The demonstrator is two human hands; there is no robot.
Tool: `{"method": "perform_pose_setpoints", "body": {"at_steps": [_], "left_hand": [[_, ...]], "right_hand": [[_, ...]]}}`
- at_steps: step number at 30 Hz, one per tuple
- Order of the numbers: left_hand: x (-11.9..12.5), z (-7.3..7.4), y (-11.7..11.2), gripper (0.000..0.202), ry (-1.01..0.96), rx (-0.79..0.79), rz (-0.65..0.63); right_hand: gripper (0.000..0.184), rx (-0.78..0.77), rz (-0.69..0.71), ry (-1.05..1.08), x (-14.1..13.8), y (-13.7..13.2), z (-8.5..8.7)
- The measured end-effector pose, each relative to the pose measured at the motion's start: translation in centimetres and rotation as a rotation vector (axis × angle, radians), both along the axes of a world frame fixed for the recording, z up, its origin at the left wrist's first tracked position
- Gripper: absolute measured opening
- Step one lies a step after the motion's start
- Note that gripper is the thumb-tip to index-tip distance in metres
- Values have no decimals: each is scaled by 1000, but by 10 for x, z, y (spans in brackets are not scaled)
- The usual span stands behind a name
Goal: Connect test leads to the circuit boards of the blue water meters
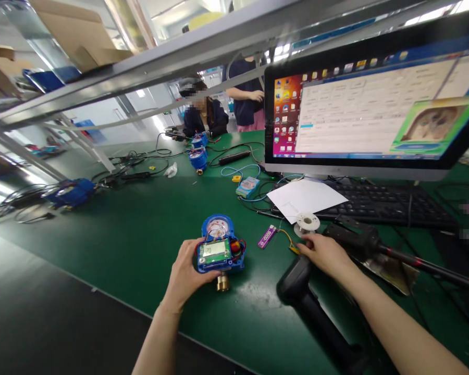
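Observation:
A blue water meter [220, 249] with an open top, a green circuit board and a brass fitting stands on the green table [140, 234]. My left hand [187, 273] grips its left side. My right hand [325, 253] rests flat on the table to the right, fingers near a yellow wire and a small purple board [267, 236]. A black handheld scanner [303, 291] lies under my right forearm.
A monitor [371, 99] and black keyboard [386, 205] stand at the right, with a white paper [305, 198] and a white spool [307, 223] in front. More blue meters [198, 156] and cables lie farther back. Two people are at the table's far end.

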State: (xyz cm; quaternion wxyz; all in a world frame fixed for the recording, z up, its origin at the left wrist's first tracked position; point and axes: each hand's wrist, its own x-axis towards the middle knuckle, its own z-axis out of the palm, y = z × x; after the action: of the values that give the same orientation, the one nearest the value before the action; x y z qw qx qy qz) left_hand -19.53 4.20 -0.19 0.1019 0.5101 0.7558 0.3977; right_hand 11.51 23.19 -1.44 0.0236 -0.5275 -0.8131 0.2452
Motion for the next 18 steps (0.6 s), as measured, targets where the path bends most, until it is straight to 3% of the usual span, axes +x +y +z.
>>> {"method": "perform_pose_setpoints", "body": {"at_steps": [2,4,6,8,12,15,18], "left_hand": [[-7,9,7,76,188,1,-138],[-16,16,16,81,256,-19,-312],[-21,20,24,82,191,-48,-455],[-22,17,29,76,101,-42,-513],[-14,-5,31,72,-63,117,-442],[-3,-24,23,70,-108,292,-273],[17,-36,13,66,-85,370,-112]], "right_hand": [[34,3,25,-30,-23,13,1],[31,1,44,-53,-42,21,-1],[22,-4,54,-64,-52,25,-3],[8,-14,51,-59,-52,25,-4],[12,-16,38,61,-28,18,14],[18,-28,55,236,-3,1,44],[30,-56,46,544,13,-30,73]]}}
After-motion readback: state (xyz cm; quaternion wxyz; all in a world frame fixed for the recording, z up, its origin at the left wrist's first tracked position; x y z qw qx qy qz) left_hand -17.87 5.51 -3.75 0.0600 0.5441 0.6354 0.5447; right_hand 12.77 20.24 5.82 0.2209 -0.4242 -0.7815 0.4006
